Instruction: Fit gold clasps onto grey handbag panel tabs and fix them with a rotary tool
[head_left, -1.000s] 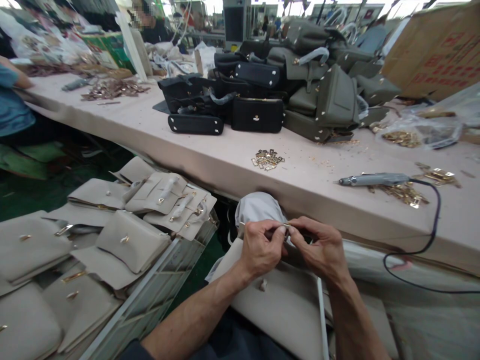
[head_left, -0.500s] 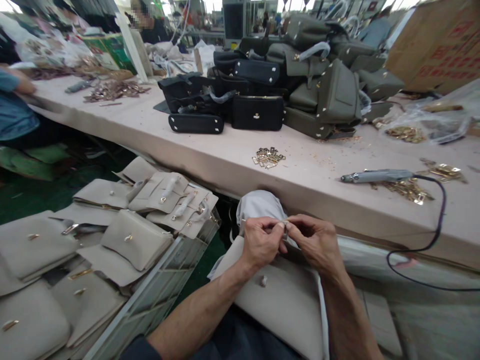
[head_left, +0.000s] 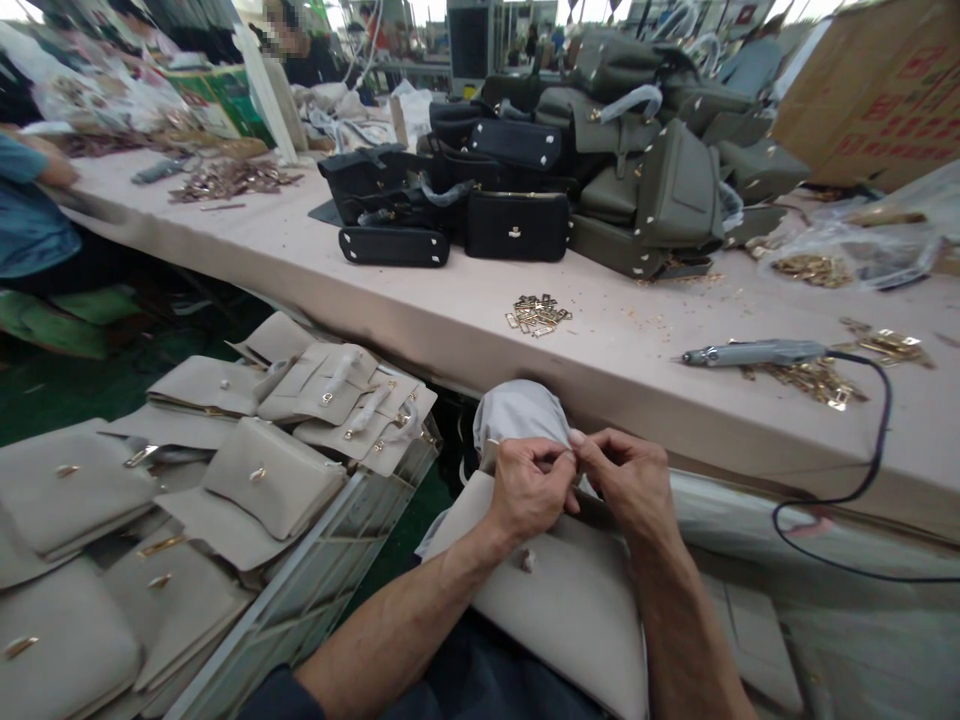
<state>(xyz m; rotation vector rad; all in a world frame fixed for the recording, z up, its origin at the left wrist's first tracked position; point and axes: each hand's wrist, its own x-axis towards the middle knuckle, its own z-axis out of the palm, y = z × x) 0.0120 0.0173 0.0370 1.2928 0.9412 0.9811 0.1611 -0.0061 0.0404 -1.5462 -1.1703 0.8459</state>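
A beige handbag rests on my lap, with a small turn-lock on its panel and pale grey lining cloth bulging out at its far end. Over that end, my left hand is closed in a pinch, thumb against fingers. Facing it, my right hand pinches too, the fingertips of both hands nearly meeting. Whatever lies between the fingertips is too small and too covered to name.
Several beige handbags fill a rack at left. On the table are black bags, olive bags, gold metal plates and a corded electric screwdriver. A co-worker's sleeve shows at far left.
My fingertips have shifted slightly while staying pinched together over the bag's far end. The left hand sits a little further right. Table and rack look the same.
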